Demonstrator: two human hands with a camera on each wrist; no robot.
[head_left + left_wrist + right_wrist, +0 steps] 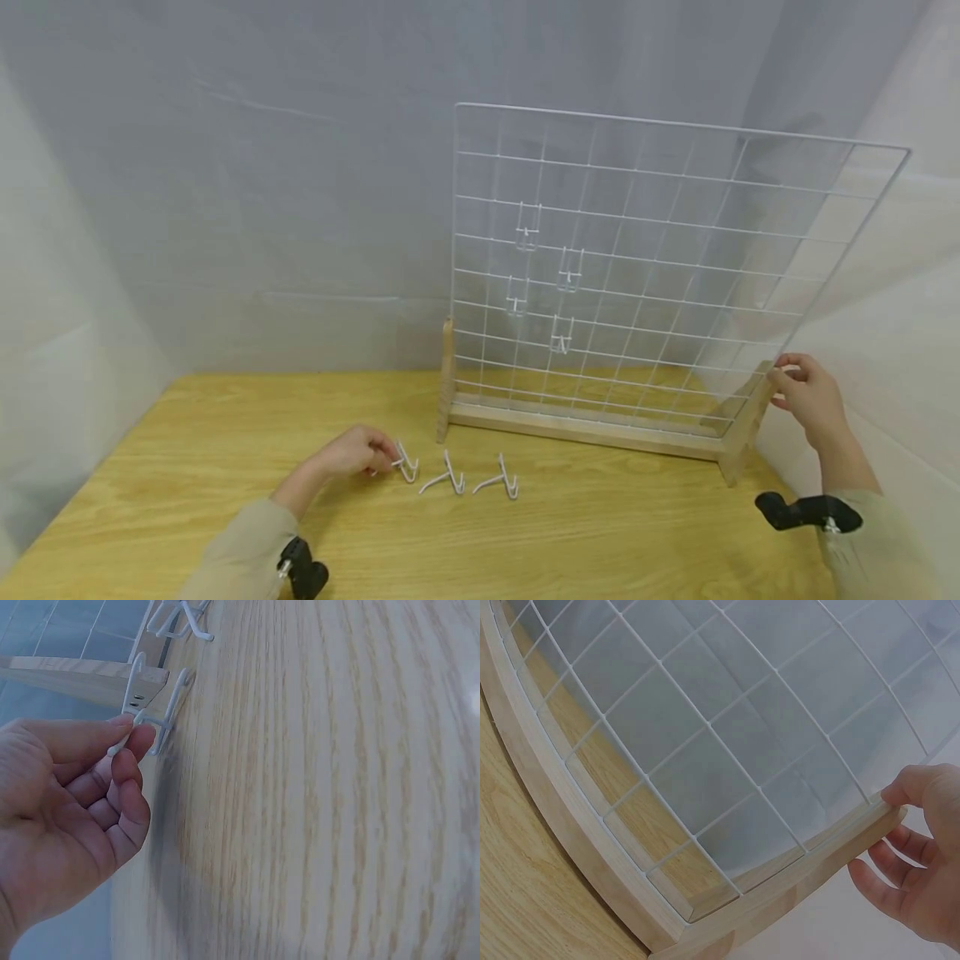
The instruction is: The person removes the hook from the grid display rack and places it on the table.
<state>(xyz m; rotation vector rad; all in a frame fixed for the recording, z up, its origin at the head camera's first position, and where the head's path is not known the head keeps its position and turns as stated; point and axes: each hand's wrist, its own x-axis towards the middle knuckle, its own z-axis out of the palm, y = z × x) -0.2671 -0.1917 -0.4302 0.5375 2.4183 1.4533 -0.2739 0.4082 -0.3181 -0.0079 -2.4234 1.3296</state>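
My left hand (358, 452) pinches a white wire hook (135, 697) between thumb and fingertips, low over the table at the left end of the row. Two more white hooks, a middle one (452, 473) and a right one (507, 477), lie on the wood beside it. At the far right my right hand (812, 398) grips the top of the wooden side post (742, 429), its thumb on the near side and fingers behind, as the right wrist view shows. A white wire grid panel (622, 287) stands upright in that wooden stand.
Several white hooks, one of them a top hook (527, 227), hang on the grid's left half. The stand's base rail (585, 429) runs along the back of the wooden table (600, 533). Pale sheeting (300, 183) hangs behind and at both sides.
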